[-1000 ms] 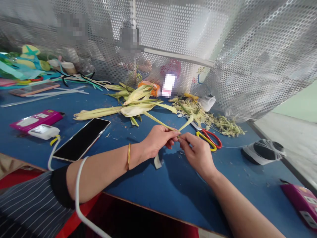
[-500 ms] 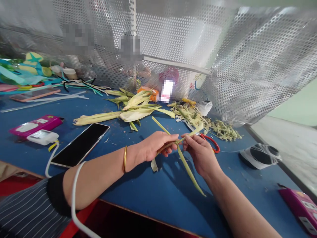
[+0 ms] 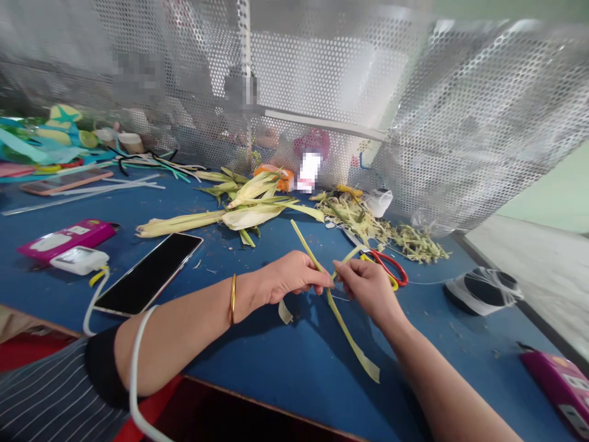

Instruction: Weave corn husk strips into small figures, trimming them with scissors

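Note:
My left hand [image 3: 297, 273] is closed in a pinch on pale green corn husk strips [image 3: 346, 331], held just above the blue table. One strip end points up and away past my fingers, and a long one hangs toward the front edge. A short flat end shows below my left palm. Close by on the right, my right hand [image 3: 365, 285] pinches another strip end, which sticks out beyond my fingertips. Where the strips cross is partly hidden by my fingers. Scissors [image 3: 391, 267] with red and yellow handles lie just behind my right hand.
Corn husks [image 3: 257, 205] lie mid-table, with shredded husk [image 3: 418, 241] at the back right. A black phone [image 3: 150, 273] and a magenta device [image 3: 69, 236] sit left. A thread-wrapped black spool [image 3: 483, 290] stands right. A white cable [image 3: 135, 374] crosses my left forearm. Perforated sheeting [image 3: 322, 73] hangs behind.
Both hands have lowered slightly. The strip in my right hand now bends more, and the hanging strip has swung, its broad end turned. The scissors' yellow handle shows more.

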{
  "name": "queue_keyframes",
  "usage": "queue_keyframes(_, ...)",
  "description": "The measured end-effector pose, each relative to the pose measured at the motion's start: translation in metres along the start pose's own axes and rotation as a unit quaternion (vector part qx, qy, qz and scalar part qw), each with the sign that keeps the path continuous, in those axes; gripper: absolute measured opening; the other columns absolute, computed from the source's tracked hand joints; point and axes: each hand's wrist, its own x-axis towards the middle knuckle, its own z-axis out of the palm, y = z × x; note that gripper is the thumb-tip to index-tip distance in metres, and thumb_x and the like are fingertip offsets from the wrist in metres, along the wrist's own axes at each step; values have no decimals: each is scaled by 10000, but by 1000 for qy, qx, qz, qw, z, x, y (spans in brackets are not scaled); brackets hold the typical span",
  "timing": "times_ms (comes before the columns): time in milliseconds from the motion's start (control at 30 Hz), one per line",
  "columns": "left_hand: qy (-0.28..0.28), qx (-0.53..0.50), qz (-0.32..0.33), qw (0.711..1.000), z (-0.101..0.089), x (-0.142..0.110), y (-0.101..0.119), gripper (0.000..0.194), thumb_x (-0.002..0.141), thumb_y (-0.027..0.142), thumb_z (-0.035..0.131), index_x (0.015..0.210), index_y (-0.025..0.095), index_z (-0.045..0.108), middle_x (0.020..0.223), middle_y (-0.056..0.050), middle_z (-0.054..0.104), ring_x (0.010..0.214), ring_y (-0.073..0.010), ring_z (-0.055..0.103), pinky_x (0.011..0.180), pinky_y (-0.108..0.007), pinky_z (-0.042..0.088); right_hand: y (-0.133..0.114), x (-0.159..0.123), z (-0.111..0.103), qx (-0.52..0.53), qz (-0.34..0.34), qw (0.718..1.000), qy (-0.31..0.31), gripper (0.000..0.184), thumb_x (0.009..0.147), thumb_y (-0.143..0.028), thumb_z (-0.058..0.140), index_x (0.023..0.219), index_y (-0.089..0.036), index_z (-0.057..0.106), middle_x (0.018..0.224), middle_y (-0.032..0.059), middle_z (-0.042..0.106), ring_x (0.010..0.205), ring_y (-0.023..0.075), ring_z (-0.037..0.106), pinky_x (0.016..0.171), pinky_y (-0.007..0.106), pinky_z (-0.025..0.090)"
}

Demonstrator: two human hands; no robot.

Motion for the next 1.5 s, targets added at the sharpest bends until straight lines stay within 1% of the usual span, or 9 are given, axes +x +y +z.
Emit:
queue_keyframes(100,2,3,1,1000,1,-1,1,174,668,304,683,642,132,679,529,17,548,454,-60,340,448,-233,200,-10,-6,-8,-176,-148,964,136,461,848,-481,594,497,-196,504,466,-27,436,464,102,351,485,265,273)
queue_keyframes(200,-5,32,25,999,6,0,-2,167,691,277,661,586,148,661,523,19,562,496,-76,416,493,-233,270,-14,-8,-7,-141,-221,963,66,199,851,-359,613,741,-206,680,730,29,640,655,150,536,619,273,398)
queue_keyframes(300,-27,81,39,996,12,1,-6,231,691,271,664,494,158,618,529,6,586,569,-107,505,584,-246,361,-12,-5,0,18,-135,988,-80,156,803,-358,669,818,-203,683,731,24,648,622,148,563,565,262,427)
queue_keyframes(400,-38,88,47,994,15,0,-7,223,692,299,682,524,158,643,552,1,612,613,-126,550,642,-252,403,-9,-4,4,181,-19,973,-144,239,742,-397,726,714,-191,610,537,-41,543,446,97,453,433,226,356)
queue_keyframes(633,-14,40,63,997,13,-4,-1,281,855,385,540,793,151,684,811,-42,715,537,-90,565,500,-215,385,-10,-1,0,285,16,958,-40,315,696,-421,764,630,-194,555,445,-55,514,412,86,437,427,220,374)
queue_keyframes(733,-7,28,82,996,12,-4,-1,244,825,373,608,815,150,707,775,-47,724,504,-78,526,522,-217,427,-11,0,-1,283,19,959,-5,309,688,-407,769,628,-193,554,460,-51,534,398,80,439,421,219,361)
queue_keyframes(933,70,15,59,996,15,-3,-1,169,721,279,715,812,138,737,688,-46,720,480,-79,493,477,-212,406,-13,0,0,277,16,961,17,294,678,-364,775,609,-186,552,479,-50,547,375,68,434,403,216,334)
queue_keyframes(1267,-34,24,27,999,8,-7,1,149,717,284,702,668,148,738,642,-47,704,518,-79,478,506,-203,370,-10,-4,10,265,2,963,48,284,685,-299,758,602,-200,506,441,-74,512,353,70,450,383,203,348)
queue_keyframes(1500,-46,-15,1,999,10,-8,4,196,725,327,704,669,140,725,684,-53,715,490,-63,446,489,-201,318,-6,-2,14,282,10,958,56,287,687,-313,754,605,-210,500,430,-68,523,362,78,464,386,203,372)
